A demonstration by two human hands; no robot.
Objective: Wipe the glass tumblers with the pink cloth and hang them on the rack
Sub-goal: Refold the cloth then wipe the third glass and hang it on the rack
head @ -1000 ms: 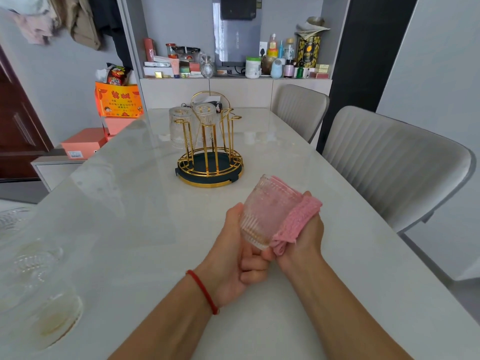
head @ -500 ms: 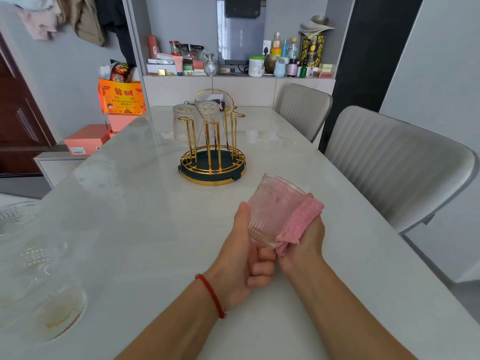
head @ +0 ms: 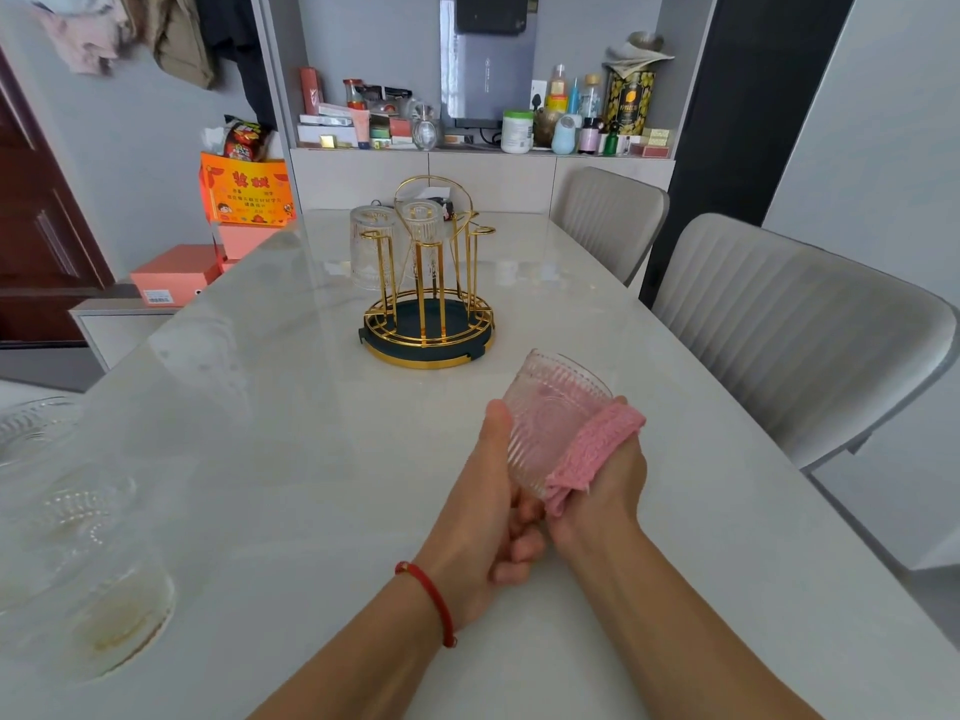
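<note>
Holding a ribbed glass tumbler (head: 553,415) above the table's (head: 291,459) right edge, the left hand (head: 485,506) has its grip closed around it; the right hand (head: 605,491) grips the pink cloth (head: 595,449) against its side. The gold rack (head: 428,304) stands mid-table.

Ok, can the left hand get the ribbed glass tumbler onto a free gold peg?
Probably yes: the left hand grips the ribbed glass tumbler, and bare table lies before the gold wire rack.

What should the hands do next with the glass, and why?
Probably keep turning the tumbler against the pink cloth: the left hand grips it, the right hand presses cloth on its side. The rack has free pegs.
</note>
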